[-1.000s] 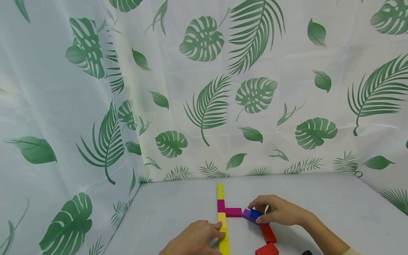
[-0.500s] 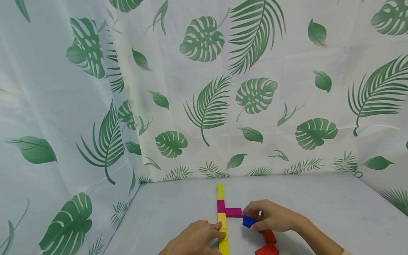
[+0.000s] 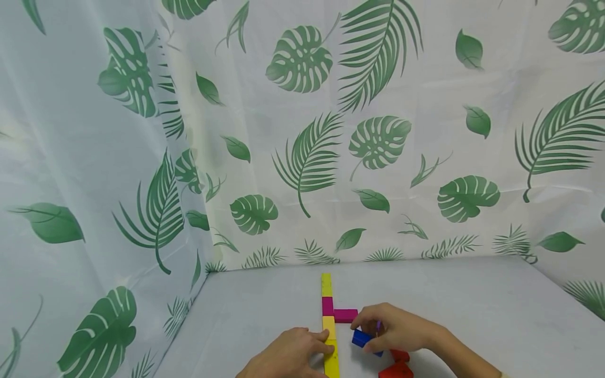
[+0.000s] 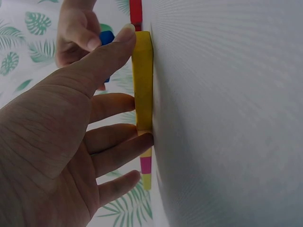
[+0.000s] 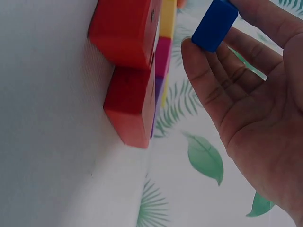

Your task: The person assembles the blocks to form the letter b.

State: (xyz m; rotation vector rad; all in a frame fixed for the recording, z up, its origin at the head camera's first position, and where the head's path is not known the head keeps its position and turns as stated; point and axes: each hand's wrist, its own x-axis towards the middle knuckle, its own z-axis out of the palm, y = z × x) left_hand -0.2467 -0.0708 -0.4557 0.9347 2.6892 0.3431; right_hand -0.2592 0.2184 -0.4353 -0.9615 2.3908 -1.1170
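My right hand point(image 3: 402, 328) pinches a small blue block point(image 3: 361, 338) between thumb and fingers, just above the table. A purple block point(image 3: 379, 326) shows in part behind that hand. My left hand point(image 3: 288, 354) rests its fairly straight fingers against a row of blocks: a yellow block point(image 4: 143, 80) nearest, then a paler yellow one point(image 3: 329, 326). In the left wrist view the thumb touches the yellow block's near end. Farther along the row come a magenta block point(image 3: 328, 306) and another yellow block point(image 3: 326, 283).
A second magenta block point(image 3: 347, 315) juts rightward from the row. Two red blocks lie at the front right, a nearer one point(image 3: 396, 370) and one point(image 3: 400, 356) partly behind the right hand. A leaf-patterned sheet point(image 3: 331, 157) encloses the table's back and sides.
My right hand has moved left and toward the person with the blue block, away from over the purple block. The left hand has stayed on the yellow blocks.
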